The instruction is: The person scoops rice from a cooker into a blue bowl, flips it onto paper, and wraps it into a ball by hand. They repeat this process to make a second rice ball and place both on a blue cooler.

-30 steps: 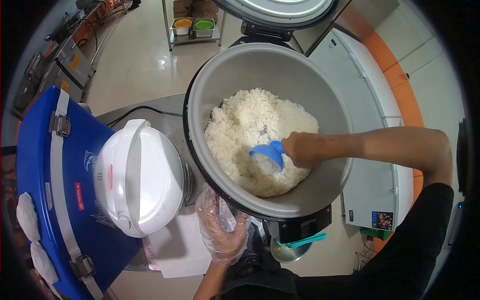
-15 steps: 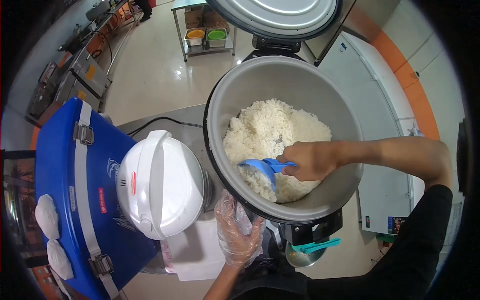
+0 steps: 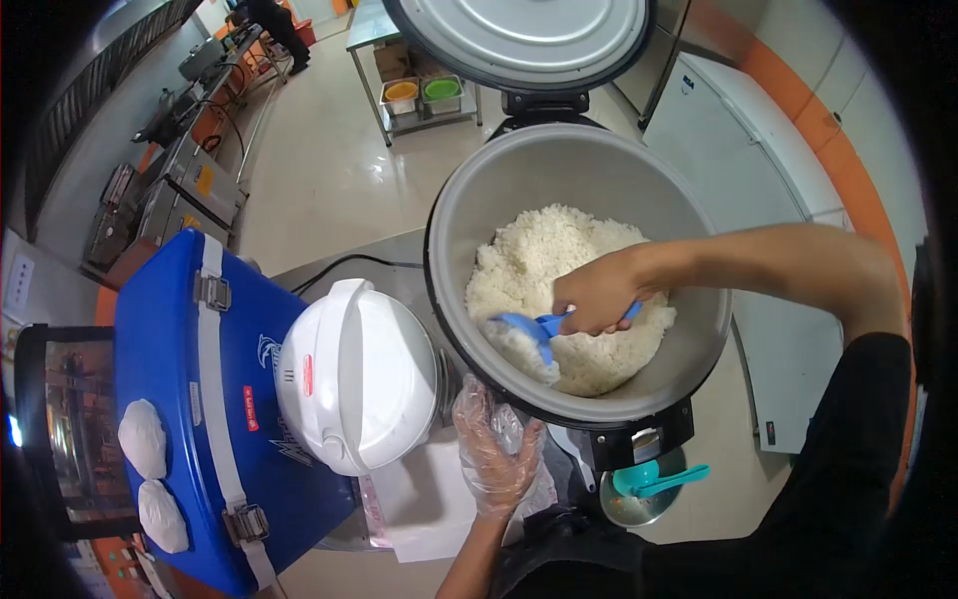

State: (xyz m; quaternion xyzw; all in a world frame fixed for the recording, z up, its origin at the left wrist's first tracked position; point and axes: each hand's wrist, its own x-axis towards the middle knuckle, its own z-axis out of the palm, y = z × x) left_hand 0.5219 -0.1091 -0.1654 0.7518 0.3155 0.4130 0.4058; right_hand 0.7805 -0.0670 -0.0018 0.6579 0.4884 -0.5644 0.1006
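Note:
My right hand [image 3: 602, 292], bare, is closed round the handle of a blue rice scoop [image 3: 544, 329]. The scoop's bowl is loaded with white rice and sits low at the left side of the mound of cooked rice [image 3: 559, 245] inside a large grey rice cooker pot [image 3: 589, 165]. My left hand [image 3: 496, 454] wears a clear plastic glove, thumb and fingers apart, just below the cooker's near-left rim. Crumpled clear plastic shows between its thumb and fingers; whether that is loose glove or a separate bag is unclear.
A white lidded rice cooker [image 3: 384, 379] and a blue cooler box [image 3: 200, 399] with two white wrapped bundles [image 3: 145, 439] stand left. White paper [image 3: 429, 509] lies below. A metal bowl [image 3: 624, 509] holds a turquoise scoop [image 3: 669, 482]. The open lid [image 3: 529, 40] rises behind; a chest freezer [image 3: 728, 160] stands right.
The view has shifted, so the cooker and cooler sit further right and lower. The blue scoop, with rice in it, stays in my right hand, which has turned slightly at the wrist.

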